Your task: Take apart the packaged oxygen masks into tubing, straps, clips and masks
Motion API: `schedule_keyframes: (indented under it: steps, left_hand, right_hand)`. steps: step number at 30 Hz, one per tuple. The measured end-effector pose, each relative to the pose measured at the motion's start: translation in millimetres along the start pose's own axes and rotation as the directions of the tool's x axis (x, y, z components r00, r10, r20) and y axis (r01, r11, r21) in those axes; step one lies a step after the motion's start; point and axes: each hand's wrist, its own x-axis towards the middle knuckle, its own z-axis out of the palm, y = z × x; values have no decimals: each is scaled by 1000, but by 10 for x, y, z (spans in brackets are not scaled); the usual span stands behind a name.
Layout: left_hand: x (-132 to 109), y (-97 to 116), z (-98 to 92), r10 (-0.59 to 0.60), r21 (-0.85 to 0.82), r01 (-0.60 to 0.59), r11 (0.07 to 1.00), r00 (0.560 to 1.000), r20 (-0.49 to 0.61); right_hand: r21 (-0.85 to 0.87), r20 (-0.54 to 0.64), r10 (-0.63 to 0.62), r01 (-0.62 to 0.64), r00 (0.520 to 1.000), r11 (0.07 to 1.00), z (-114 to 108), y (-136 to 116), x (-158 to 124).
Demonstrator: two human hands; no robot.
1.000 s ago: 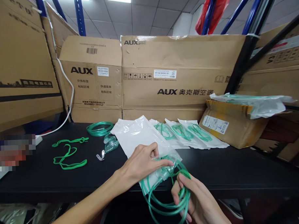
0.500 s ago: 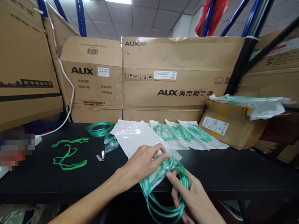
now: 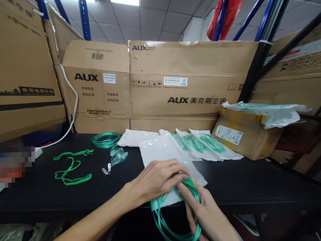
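Observation:
My right hand (image 3: 205,206) wraps round a coil of green clear tubing (image 3: 160,222), its thumb pressed on a flat green strap (image 3: 190,183) at the top of the coil. Bent over that same top end is my left hand (image 3: 161,178), closed on the tubing bundle; its fingers hide the clear fitting there. A white pouch (image 3: 156,148) lies under the hands, reaching to the table's front edge. The coil hangs below that edge.
On the black table (image 3: 105,196) lie green straps (image 3: 73,178), a metal clip (image 3: 106,170), clear mask parts (image 3: 119,156) and another tubing coil (image 3: 105,140). Filled pouches (image 3: 214,146), a further white pouch (image 3: 136,138) and a carton (image 3: 245,131) stand behind.
The white pouch under my hands has shifted right and turned, uncovering another pouch behind it. My left fingers have come down over the clear fitting, hiding it.

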Motion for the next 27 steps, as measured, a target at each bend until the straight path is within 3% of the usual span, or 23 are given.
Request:
schedule_keyframes:
  steps: [2, 5, 9, 13, 16, 21, 27]
  left_hand:
    - [-6, 2, 3, 52, -38, -50, 998, 997, 54]
    - [-10, 1, -3, 30, -38, -26, 999, 996, 86]
    - [2, 3, -25, -43, -14, 44, 999, 998, 54]
    - [27, 13, -19, -122, 6, 122, 992, 992, -33]
    - [38, 30, -10, -153, -6, 153, 988, 985, -75]
    - [37, 56, 16, -163, -74, 159, 984, 985, -54]
    - [78, 33, 115, -222, -192, 210, 959, 974, -45]
  right_hand:
    - [4, -46, -28, 28, 999, 1000, 6, 8, 23]
    - [78, -77, -35, 41, 996, 996, 0, 3, 10]
    - [250, -78, -33, 52, 996, 967, -30, -24, -122]
    - [371, -149, -115, 163, 982, 914, -30, -40, -248]
    - [386, -209, -149, 221, 967, 896, -20, -18, -233]
    - [341, -414, -124, 280, 902, 897, -4, 132, -53]
    - [291, -487, -144, 315, 861, 903, 177, 240, 77]
